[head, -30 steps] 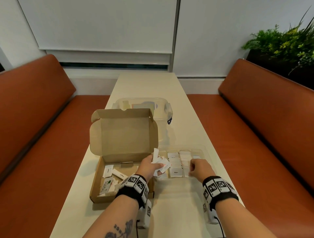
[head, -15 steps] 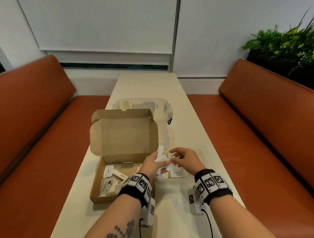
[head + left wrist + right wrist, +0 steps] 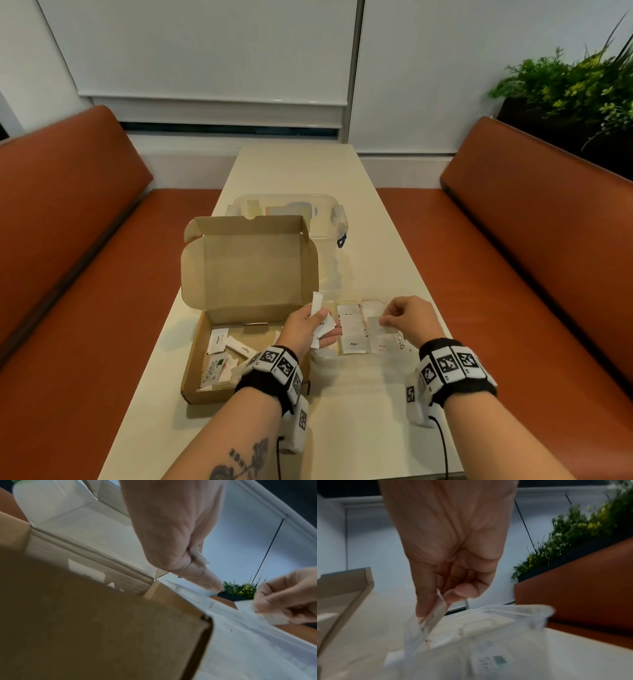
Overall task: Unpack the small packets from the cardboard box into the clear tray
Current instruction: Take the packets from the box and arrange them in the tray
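An open cardboard box [image 3: 198, 349] sits near the table's left edge with several white packets [image 3: 236, 349] loose on its floor and its lid standing up. To its right lies the clear tray [image 3: 376, 303], with several packets [image 3: 352, 329] in rows. My left hand [image 3: 310, 329] hovers between box and tray and grips a bunch of white packets [image 3: 317, 305]. My right hand [image 3: 400, 320] hangs over the tray's right part and pinches one packet [image 3: 375, 323] between thumb and fingers; the same packet [image 3: 433, 616] shows in the right wrist view above the tray rim [image 3: 513, 609].
A clear lidded tub [image 3: 322, 212] stands behind the box lid. Orange bench seats [image 3: 513, 267] flank the narrow table [image 3: 359, 411] on both sides. A planter with green foliage [image 3: 565, 85] sits at the back right.
My right hand went to the left hand, took one packet from its bunch, and has carried it right over the tray. The left hand stays in place with fewer packets.
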`<action>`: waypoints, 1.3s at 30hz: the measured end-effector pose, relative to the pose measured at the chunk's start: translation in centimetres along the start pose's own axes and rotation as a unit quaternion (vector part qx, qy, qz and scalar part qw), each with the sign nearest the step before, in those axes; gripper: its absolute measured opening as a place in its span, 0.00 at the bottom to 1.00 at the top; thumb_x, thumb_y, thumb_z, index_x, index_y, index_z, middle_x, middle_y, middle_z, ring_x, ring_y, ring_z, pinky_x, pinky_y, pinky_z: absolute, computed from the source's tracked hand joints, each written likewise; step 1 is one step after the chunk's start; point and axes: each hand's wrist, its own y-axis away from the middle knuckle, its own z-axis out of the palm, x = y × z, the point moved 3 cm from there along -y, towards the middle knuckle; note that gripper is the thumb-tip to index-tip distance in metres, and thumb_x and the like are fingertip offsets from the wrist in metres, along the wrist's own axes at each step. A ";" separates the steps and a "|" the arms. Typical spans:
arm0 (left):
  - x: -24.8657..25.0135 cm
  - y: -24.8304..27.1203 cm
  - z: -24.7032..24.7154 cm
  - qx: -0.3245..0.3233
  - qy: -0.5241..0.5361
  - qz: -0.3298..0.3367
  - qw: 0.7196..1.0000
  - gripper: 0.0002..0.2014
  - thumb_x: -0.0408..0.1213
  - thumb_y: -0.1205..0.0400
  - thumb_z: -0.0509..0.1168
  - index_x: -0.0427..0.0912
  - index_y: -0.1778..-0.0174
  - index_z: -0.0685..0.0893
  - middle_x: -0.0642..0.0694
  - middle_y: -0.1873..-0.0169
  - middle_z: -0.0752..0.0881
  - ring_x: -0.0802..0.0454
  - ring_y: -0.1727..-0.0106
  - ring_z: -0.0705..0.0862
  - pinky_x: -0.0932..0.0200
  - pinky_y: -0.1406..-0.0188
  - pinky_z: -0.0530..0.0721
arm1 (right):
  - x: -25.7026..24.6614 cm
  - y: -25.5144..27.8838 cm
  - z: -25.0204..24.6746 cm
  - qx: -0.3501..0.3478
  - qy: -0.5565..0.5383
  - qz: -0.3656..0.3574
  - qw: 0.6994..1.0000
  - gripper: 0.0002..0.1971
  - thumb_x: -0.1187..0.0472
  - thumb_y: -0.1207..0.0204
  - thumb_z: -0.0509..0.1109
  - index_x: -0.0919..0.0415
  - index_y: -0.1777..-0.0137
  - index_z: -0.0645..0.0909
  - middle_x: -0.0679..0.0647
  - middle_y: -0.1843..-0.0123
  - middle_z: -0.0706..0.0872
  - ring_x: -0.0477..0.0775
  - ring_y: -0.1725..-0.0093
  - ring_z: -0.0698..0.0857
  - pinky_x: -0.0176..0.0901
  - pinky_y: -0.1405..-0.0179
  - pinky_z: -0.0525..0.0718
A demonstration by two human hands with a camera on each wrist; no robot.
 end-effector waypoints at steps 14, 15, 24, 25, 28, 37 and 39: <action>-0.9 -0.3 -0.1 0.006 0.013 -0.008 1.000 0.03 0.31 0.14 0.61 0.37 0.51 0.78 0.34 0.60 0.87 0.47 0.66 0.89 0.58 0.69 0.89 | 2.0 0.0 2.0 -0.087 0.100 0.004 0.991 0.13 0.65 0.33 0.79 0.55 0.71 0.78 0.46 0.69 0.82 0.45 0.67 0.79 0.32 0.65 0.77; -0.9 -0.3 -0.1 0.007 0.012 -0.008 1.000 0.02 0.31 0.15 0.61 0.37 0.51 0.78 0.35 0.60 0.87 0.47 0.66 0.90 0.58 0.69 0.89 | 2.2 0.1 2.2 -0.087 0.104 0.004 0.991 0.13 0.65 0.33 0.79 0.54 0.71 0.78 0.46 0.69 0.81 0.45 0.67 0.79 0.32 0.65 0.77; -1.2 -0.8 -0.4 0.011 0.001 -0.016 1.000 0.03 0.32 0.15 0.63 0.37 0.50 0.80 0.36 0.60 0.89 0.45 0.60 0.90 0.59 0.68 0.89 | 3.1 -0.1 3.3 -0.047 0.099 0.008 0.994 0.18 0.66 0.36 0.79 0.53 0.71 0.70 0.45 0.72 0.77 0.42 0.72 0.73 0.31 0.72 0.69; -1.2 -0.8 -0.4 0.012 0.000 -0.017 1.000 0.03 0.32 0.15 0.63 0.37 0.50 0.80 0.36 0.59 0.89 0.45 0.60 0.90 0.59 0.68 0.89 | 3.2 -0.2 3.3 -0.046 0.102 0.010 0.994 0.18 0.66 0.36 0.79 0.53 0.71 0.70 0.45 0.72 0.77 0.42 0.72 0.73 0.31 0.72 0.69; -1.3 -0.8 -0.5 0.010 0.000 -0.019 1.000 0.03 0.32 0.15 0.63 0.37 0.50 0.80 0.35 0.58 0.89 0.44 0.59 0.90 0.59 0.68 0.88 | 3.3 -0.3 3.5 -0.041 0.118 0.018 0.992 0.17 0.63 0.35 0.80 0.53 0.71 0.71 0.44 0.71 0.77 0.41 0.71 0.73 0.31 0.72 0.69; -1.2 -1.0 -0.6 0.011 0.002 -0.023 1.000 0.03 0.30 0.15 0.63 0.38 0.48 0.79 0.35 0.59 0.88 0.45 0.61 0.90 0.59 0.67 0.89 | 2.4 -0.5 3.2 -0.079 0.203 0.002 0.976 0.18 0.73 0.33 0.70 0.54 0.72 0.66 0.50 0.66 0.77 0.51 0.63 0.76 0.31 0.70 0.70; -1.2 -1.0 -0.6 0.010 -0.003 -0.024 1.000 0.03 0.30 0.15 0.63 0.38 0.47 0.79 0.35 0.58 0.88 0.45 0.61 0.90 0.59 0.67 0.89 | 2.3 -0.5 3.2 -0.080 0.224 0.003 0.971 0.19 0.73 0.32 0.69 0.54 0.72 0.65 0.49 0.67 0.75 0.52 0.62 0.76 0.31 0.71 0.68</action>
